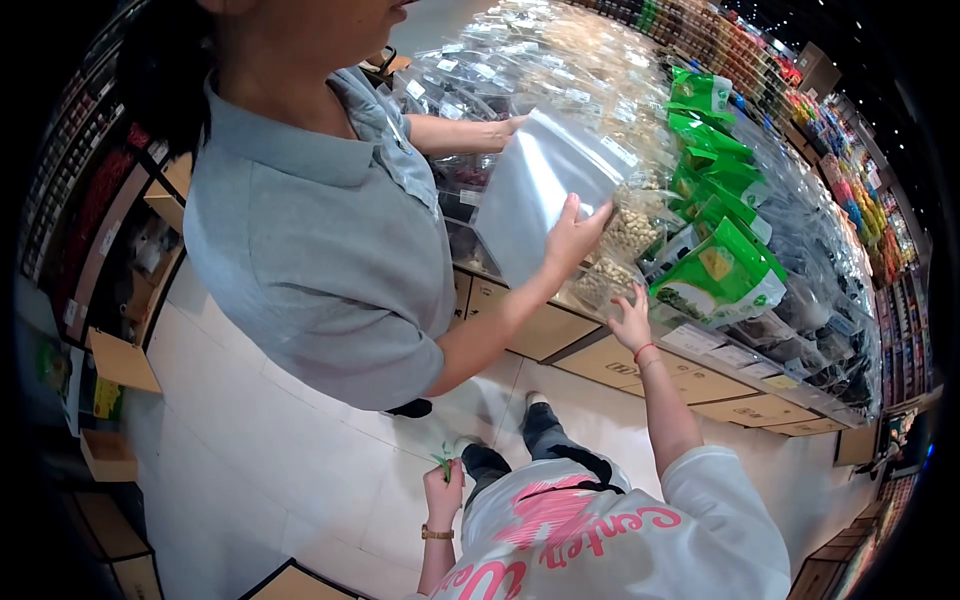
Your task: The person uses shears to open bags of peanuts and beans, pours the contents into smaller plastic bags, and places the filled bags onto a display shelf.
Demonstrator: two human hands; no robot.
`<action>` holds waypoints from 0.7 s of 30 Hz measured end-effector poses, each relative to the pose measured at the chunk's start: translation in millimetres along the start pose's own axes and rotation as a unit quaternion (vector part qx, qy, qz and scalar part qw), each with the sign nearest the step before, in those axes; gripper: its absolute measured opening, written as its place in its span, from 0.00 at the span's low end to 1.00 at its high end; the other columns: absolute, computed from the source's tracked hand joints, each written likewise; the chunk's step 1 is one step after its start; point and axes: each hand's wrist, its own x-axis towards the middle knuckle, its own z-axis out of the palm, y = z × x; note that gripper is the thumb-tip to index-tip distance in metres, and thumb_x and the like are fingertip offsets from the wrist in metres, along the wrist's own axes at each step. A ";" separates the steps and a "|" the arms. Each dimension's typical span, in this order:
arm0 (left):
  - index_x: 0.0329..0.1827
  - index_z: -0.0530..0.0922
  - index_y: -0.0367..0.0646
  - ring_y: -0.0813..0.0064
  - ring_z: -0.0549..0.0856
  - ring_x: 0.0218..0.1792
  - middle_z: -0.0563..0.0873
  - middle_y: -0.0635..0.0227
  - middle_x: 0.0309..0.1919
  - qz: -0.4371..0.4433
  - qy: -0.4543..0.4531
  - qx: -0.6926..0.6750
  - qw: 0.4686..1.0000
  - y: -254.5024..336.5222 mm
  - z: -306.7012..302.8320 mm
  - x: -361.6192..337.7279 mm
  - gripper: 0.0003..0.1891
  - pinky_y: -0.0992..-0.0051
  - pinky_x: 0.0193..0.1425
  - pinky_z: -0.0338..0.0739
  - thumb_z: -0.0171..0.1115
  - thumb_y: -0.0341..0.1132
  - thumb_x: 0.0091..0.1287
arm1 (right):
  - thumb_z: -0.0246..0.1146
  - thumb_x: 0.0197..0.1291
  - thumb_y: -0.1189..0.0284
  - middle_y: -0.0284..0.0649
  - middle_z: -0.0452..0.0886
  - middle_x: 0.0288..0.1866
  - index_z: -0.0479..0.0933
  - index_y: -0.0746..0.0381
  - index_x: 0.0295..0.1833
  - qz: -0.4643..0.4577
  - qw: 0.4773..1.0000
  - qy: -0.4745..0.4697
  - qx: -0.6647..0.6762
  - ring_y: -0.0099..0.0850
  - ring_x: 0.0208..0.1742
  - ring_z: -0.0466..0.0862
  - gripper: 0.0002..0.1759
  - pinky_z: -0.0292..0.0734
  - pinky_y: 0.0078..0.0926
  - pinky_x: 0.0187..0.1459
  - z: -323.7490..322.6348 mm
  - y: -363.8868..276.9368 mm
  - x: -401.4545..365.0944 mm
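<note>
My left hand [443,490] hangs low at the left of my body, closed on a small green leafy thing [442,461]. On that wrist is a watch. Reaching forward, my right hand [630,318] has its fingers apart at the edge of a clear bag of pale pieces [606,278]; a red string circles the wrist. Whether the fingertips grip the bag is hard to see. Just beyond, a person in a grey shirt [310,230] holds a large clear zip bag [535,200] in both hands.
Green packages [722,272] stand on the display to the right, among many clear bags. Cardboard boxes [610,365] line the display's base. Shelves [100,235] rise at the far left, with open cartons [122,360] beside them. Pale floor tiles [250,430] lie below.
</note>
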 end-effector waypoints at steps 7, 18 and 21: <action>0.15 0.72 0.36 0.74 0.71 0.13 0.73 0.65 0.10 -0.012 0.004 0.036 0.999 6.7 2.6 4.6 0.22 0.72 0.21 0.65 0.53 0.38 0.68 | 0.66 0.44 0.69 0.50 0.48 0.72 0.76 0.55 0.48 0.009 1.000 0.005 0.023 0.53 0.74 0.45 0.20 0.49 0.42 0.71 1.6 1.0 0.8; 0.14 0.71 0.37 0.78 0.70 0.13 0.72 0.67 0.09 -0.003 -0.008 0.077 0.997 22.5 12.5 16.2 0.21 0.74 0.21 0.64 0.52 0.37 0.68 | 0.66 0.45 0.70 0.54 0.55 0.69 0.75 0.56 0.48 -0.022 0.997 0.054 0.053 0.53 0.71 0.52 0.20 0.54 0.40 0.69 5.2 7.7 0.7; 0.14 0.71 0.37 0.79 0.69 0.14 0.72 0.69 0.09 -0.001 -0.013 0.089 0.996 32.1 12.6 14.8 0.21 0.75 0.21 0.63 0.52 0.36 0.68 | 0.64 0.47 0.69 0.54 0.59 0.67 0.73 0.60 0.50 0.007 0.997 0.050 0.050 0.49 0.71 0.55 0.21 0.55 0.39 0.68 1.7 14.9 0.3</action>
